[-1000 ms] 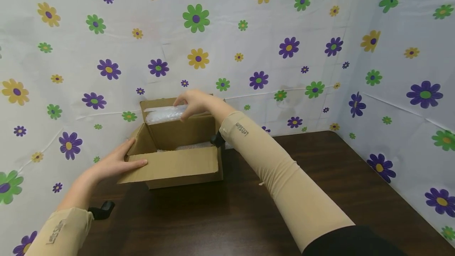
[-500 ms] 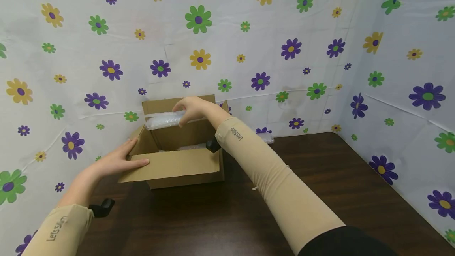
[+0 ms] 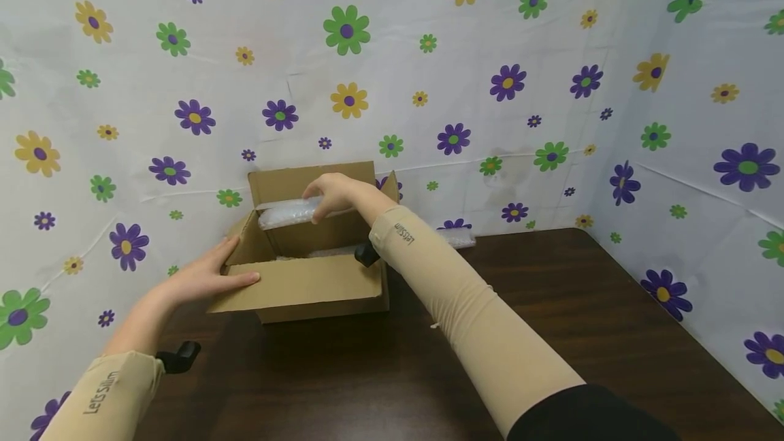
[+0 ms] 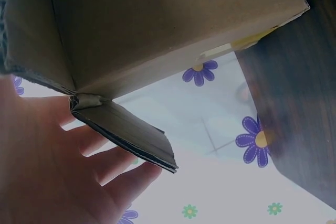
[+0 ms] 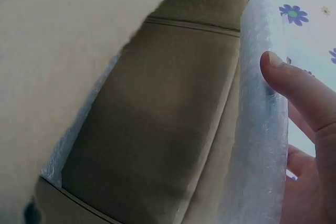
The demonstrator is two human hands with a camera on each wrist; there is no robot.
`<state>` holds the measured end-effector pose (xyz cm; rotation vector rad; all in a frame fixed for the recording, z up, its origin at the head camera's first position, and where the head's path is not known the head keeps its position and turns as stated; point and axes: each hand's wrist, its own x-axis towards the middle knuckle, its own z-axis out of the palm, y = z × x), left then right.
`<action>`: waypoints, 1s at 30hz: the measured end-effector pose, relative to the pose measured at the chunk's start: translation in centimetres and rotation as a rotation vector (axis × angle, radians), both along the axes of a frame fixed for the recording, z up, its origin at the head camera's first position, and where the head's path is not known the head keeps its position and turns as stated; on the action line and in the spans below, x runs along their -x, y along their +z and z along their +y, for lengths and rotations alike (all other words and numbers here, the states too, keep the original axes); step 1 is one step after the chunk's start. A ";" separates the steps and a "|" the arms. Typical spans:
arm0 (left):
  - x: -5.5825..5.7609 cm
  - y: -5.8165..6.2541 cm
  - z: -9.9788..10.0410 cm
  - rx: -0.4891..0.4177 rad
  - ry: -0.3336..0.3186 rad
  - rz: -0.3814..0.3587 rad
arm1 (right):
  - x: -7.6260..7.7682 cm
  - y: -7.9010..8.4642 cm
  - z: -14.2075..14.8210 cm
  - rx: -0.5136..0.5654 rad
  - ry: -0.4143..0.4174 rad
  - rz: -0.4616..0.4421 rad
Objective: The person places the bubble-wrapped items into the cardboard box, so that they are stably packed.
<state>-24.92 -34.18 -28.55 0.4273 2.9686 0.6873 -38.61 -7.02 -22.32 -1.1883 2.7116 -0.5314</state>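
Note:
A cardboard box (image 3: 306, 286) stands with its flaps spread on the dark table. My left hand (image 3: 199, 276) holds its front left corner, the thumb over the front flap. In the left wrist view, the fingers (image 4: 128, 184) of that hand lie behind a flap (image 4: 131, 129). My right hand (image 3: 335, 196) grips a bubble-wrapped bundle (image 3: 286, 214) at the box's back opening. The right wrist view shows the thumb pressed on the clear bubble wrap (image 5: 260, 124); what is inside is unclear. More bubble wrap (image 3: 333, 251) lies inside the box, mostly hidden by the front flap.
Another bubble-wrapped piece (image 3: 458, 237) lies on the table right of the box, partly behind my right forearm. The dark wooden table (image 3: 527, 305) runs to the wall, which is hung with a flower-print sheet (image 3: 422, 67).
My right hand has lowered the bubble-wrapped bundle a little towards the box opening. The piece on the right has come into sight from behind my forearm. My left hand keeps its hold.

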 end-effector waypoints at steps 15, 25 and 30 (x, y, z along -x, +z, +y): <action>-0.2 -0.3 0.2 0.009 0.004 0.019 | 0.1 -1.2 -0.3 -0.045 0.015 0.027; -0.2 -0.5 0.0 -0.001 0.000 0.021 | 0.4 -1.6 0.0 -0.035 0.000 0.060; -0.2 -0.6 -0.1 -0.003 0.000 0.020 | 0.5 -1.7 0.2 -0.015 0.000 0.050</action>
